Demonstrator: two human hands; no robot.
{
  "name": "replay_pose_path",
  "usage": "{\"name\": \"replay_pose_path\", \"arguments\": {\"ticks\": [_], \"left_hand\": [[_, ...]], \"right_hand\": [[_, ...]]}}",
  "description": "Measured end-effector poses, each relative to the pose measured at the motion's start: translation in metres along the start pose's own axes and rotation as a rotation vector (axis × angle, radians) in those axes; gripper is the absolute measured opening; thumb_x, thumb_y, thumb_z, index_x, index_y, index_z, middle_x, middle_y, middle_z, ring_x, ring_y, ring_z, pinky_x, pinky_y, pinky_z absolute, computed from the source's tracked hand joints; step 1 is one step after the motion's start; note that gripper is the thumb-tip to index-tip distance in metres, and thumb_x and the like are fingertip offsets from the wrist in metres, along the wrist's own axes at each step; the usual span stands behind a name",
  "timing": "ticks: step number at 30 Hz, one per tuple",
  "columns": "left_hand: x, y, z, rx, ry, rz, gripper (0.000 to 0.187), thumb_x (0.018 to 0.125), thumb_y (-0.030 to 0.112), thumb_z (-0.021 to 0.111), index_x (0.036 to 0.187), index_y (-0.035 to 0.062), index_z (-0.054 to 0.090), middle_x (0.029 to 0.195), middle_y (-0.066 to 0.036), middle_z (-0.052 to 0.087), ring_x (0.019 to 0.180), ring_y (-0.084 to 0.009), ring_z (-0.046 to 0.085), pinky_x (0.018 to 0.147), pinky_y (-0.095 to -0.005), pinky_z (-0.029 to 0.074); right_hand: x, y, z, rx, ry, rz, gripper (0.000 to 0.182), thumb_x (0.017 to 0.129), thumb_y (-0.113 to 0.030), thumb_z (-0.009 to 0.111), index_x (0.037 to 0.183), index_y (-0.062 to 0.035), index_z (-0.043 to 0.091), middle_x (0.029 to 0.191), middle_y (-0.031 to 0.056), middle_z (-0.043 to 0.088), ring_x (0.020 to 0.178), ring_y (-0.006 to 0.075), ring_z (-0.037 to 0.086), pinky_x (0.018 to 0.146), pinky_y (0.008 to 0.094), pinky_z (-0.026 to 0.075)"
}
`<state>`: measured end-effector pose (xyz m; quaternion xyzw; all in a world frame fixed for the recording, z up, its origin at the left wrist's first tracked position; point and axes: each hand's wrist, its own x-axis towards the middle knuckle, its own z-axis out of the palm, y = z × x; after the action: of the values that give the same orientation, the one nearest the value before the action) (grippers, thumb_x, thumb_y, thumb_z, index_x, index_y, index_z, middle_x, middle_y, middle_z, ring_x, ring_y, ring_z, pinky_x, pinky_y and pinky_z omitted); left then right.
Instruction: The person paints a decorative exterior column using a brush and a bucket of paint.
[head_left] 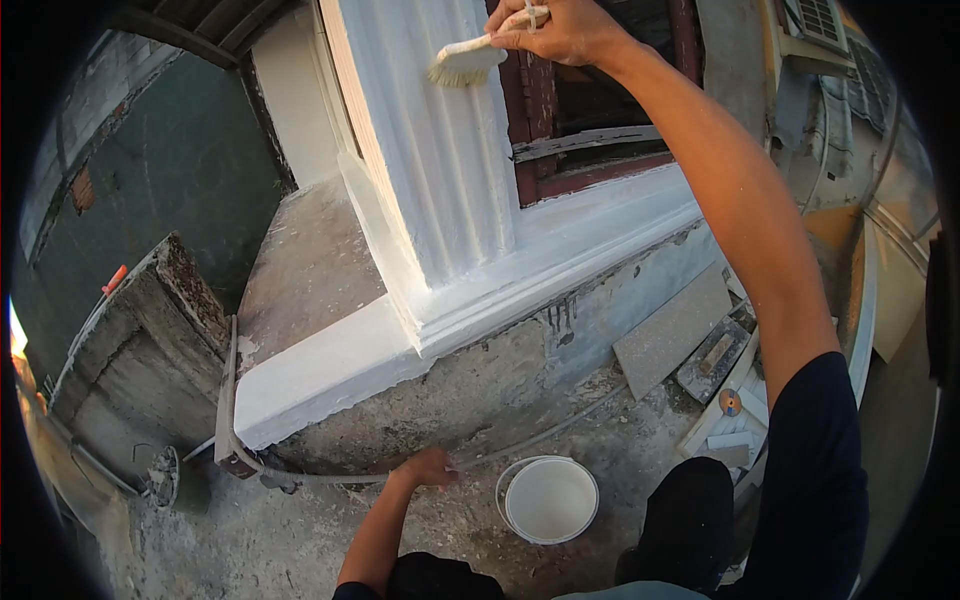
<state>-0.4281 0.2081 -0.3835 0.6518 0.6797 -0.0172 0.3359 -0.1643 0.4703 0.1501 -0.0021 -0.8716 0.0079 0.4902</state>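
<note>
My right hand point(560, 30) is raised high and grips the wooden handle of a wide paintbrush point(470, 62). Its pale bristles press against the white-painted fluted pilaster point(440, 170) beside a dark red window frame point(530, 130). My left hand point(428, 468) rests far below, fingers down on the rough concrete ledge, holding nothing that I can see. A white bucket of paint point(550, 498) stands on the ledge just right of that hand, between my knees.
A white-painted sill and base moulding point(330, 365) run under the pilaster. Grey slabs and scrap boards point(700, 345) lie at the right. An old stone wall point(150, 330) and a drop to the ground are at the left. An air-conditioner unit point(820, 25) hangs top right.
</note>
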Motion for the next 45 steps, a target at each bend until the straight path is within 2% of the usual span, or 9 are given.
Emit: {"name": "replay_pose_path", "arguments": {"ticks": [6, 7, 8, 11, 18, 24, 35, 41, 45], "left_hand": [[0.005, 0.006, 0.000, -0.017, 0.014, -0.023, 0.039, 0.085, 0.039, 0.063, 0.075, 0.0030, 0.073, 0.068, -0.007, 0.071, 0.070, -0.0228, 0.070, 0.073, -0.0358, 0.054], [0.004, 0.006, 0.002, -0.022, 0.017, -0.023, 0.038, 0.085, 0.038, 0.063, 0.076, 0.0029, 0.073, 0.068, -0.007, 0.071, 0.070, -0.0227, 0.070, 0.073, -0.0357, 0.054], [0.003, 0.006, 0.002, -0.027, 0.024, -0.022, 0.037, 0.085, 0.038, 0.063, 0.076, 0.0028, 0.073, 0.068, -0.007, 0.071, 0.070, -0.0226, 0.070, 0.073, -0.0355, 0.054], [-0.002, 0.009, 0.002, -0.047, 0.034, -0.008, 0.036, 0.085, 0.036, 0.064, 0.079, 0.0023, 0.073, 0.068, -0.008, 0.071, 0.071, -0.0223, 0.070, 0.074, -0.0353, 0.054], [-0.025, 0.027, -0.007, -0.037, 0.058, -0.059, 0.034, 0.086, 0.035, 0.065, 0.082, 0.0022, 0.074, 0.067, -0.008, 0.071, 0.073, -0.0217, 0.071, 0.076, -0.0351, 0.054], [-0.031, 0.026, -0.009, -0.016, 0.092, -0.066, 0.033, 0.085, 0.033, 0.066, 0.081, 0.0003, 0.073, 0.067, -0.008, 0.071, 0.074, -0.0216, 0.071, 0.077, -0.0350, 0.054], [-0.038, 0.034, -0.013, -0.027, 0.091, -0.040, 0.031, 0.083, 0.032, 0.066, 0.073, 0.0032, 0.073, 0.062, -0.007, 0.069, 0.070, -0.0224, 0.069, 0.075, -0.0354, 0.053], [-0.037, 0.028, -0.011, -0.080, 0.119, -0.058, 0.032, 0.083, 0.031, 0.067, 0.075, 0.0009, 0.073, 0.062, -0.008, 0.069, 0.068, -0.0223, 0.069, 0.074, -0.0353, 0.054], [-0.034, 0.023, -0.010, -0.086, 0.115, -0.059, 0.032, 0.082, 0.031, 0.068, 0.075, 0.0006, 0.073, 0.062, -0.008, 0.069, 0.068, -0.0223, 0.069, 0.073, -0.0357, 0.054]], "right_hand": [[0.023, 0.011, 0.004, -0.100, 0.414, -0.416, 0.010, 0.080, -0.010, 0.072, 0.082, 0.0003, 0.069, 0.067, 0.0123, 0.066, 0.062, 0.0247, 0.064, 0.061, 0.0347, 0.050], [0.007, 0.009, 0.016, -0.085, 0.410, -0.450, 0.012, 0.080, -0.011, 0.068, 0.076, 0.0006, 0.065, 0.069, 0.0181, 0.064, 0.064, 0.0346, 0.064, 0.060, 0.0390, 0.050], [-0.013, 0.037, 0.030, -0.304, 0.293, -0.562, 0.017, 0.084, -0.017, 0.076, 0.092, -0.0041, 0.070, 0.082, 0.0122, 0.071, 0.074, 0.0258, 0.070, 0.067, 0.0318, 0.055], [-0.117, 0.030, 0.088, -0.195, 0.196, -0.343, 0.030, 0.078, -0.005, 0.078, 0.106, -0.0039, 0.068, 0.102, 0.0112, 0.069, 0.084, 0.0269, 0.069, 0.075, 0.0336, 0.057], [-0.230, 0.002, 0.122, 0.010, 0.055, -0.068, 0.017, 0.080, -0.006, 0.075, 0.095, 0.0000, 0.069, 0.095, 0.0128, 0.070, 0.080, 0.0289, 0.070, 0.070, 0.0344, 0.057], [-0.110, -0.020, 0.081, -0.093, 0.603, -0.189, 0.014, 0.080, -0.014, 0.073, 0.085, -0.0015, 0.070, 0.080, 0.0129, 0.070, 0.068, 0.0241, 0.069, 0.062, 0.0320, 0.054], [-0.209, -0.046, 0.169, -0.063, 0.112, 0.227, 0.011, 0.077, -0.011, 0.066, 0.079, -0.0006, 0.064, 0.079, 0.0151, 0.063, 0.072, 0.0378, 0.064, 0.065, 0.0426, 0.053], [-0.095, -0.019, 0.115, -0.233, 0.406, 0.110, 0.022, 0.076, -0.022, 0.071, 0.075, -0.0003, 0.066, 0.067, 0.0180, 0.065, 0.059, 0.0284, 0.067, 0.057, 0.0353, 0.053], [-0.010, -0.024, 0.081, -0.291, 0.605, -0.097, 0.015, 0.076, -0.013, 0.061, 0.068, -0.0012, 0.058, 0.071, 0.0218, 0.062, 0.064, 0.0392, 0.063, 0.057, 0.0443, 0.048]]}}
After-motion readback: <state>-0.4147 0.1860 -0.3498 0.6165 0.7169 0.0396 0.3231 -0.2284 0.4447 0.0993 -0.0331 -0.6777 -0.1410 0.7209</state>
